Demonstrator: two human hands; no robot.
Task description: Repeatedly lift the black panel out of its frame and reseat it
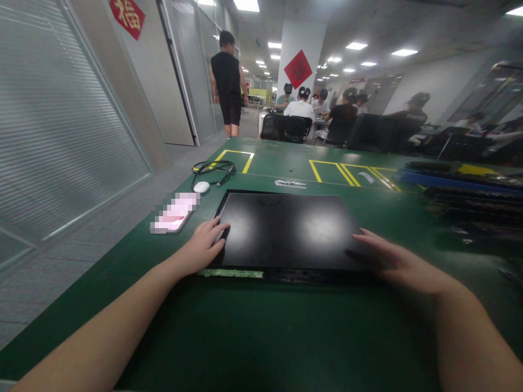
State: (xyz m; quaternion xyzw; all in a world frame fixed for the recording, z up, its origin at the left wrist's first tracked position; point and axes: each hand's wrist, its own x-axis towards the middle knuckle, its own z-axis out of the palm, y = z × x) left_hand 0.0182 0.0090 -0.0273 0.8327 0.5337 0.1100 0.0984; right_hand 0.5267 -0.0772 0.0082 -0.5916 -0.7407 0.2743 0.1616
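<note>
A black flat display panel (281,234) lies screen up on the green table, with a strip of green circuit board (232,273) along its near edge. My left hand (206,245) rests at the panel's left edge, its fingers apart and their tips touching the border. At the right edge is my right hand (388,256), fingers stretched towards the panel and slightly blurred. Whether its fingertips press on the panel or only lie beside it, I cannot tell. No small item shows in either hand.
A phone (176,212), a white round object (201,187) and a coiled black cable (214,171) lie at the left. Blurred stacked dark panels (469,190) occupy the right. Yellow tape (327,163) marks the green table (286,337). Beyond it, one person (227,76) stands; others sit.
</note>
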